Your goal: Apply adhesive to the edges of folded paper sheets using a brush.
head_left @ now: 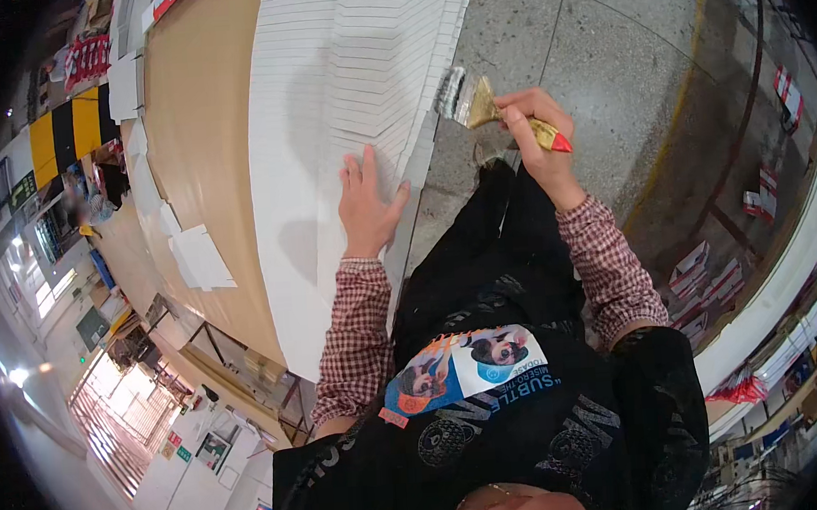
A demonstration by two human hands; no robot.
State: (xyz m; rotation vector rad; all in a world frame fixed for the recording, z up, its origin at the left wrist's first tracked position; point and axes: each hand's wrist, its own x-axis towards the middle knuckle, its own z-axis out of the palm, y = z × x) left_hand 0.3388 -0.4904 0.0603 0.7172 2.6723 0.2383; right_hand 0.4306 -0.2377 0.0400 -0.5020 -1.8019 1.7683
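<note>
My right hand [538, 140] grips a flat paintbrush [480, 104] by its yellow handle with a red tip. The brush's bristles look coated in something whitish, and they reach the right edge of the paper stack. My left hand [368, 204] lies flat, fingers spread, on white paper sheets [292, 103]. Those sheets are fanned out in overlapping layers, so their edges form many close parallel lines [375, 51]. The fanned stack runs along the right side of a table, from its far end toward my body.
The tan tabletop [198, 109] stretches left of the sheets, with loose white pieces [201, 258] along its far left side. Speckled floor [593, 66] lies to the right. Red-and-white packages [705, 279] rest under a white-edged table [785, 297]. A yellow-and-black striped column [69, 135] stands at left.
</note>
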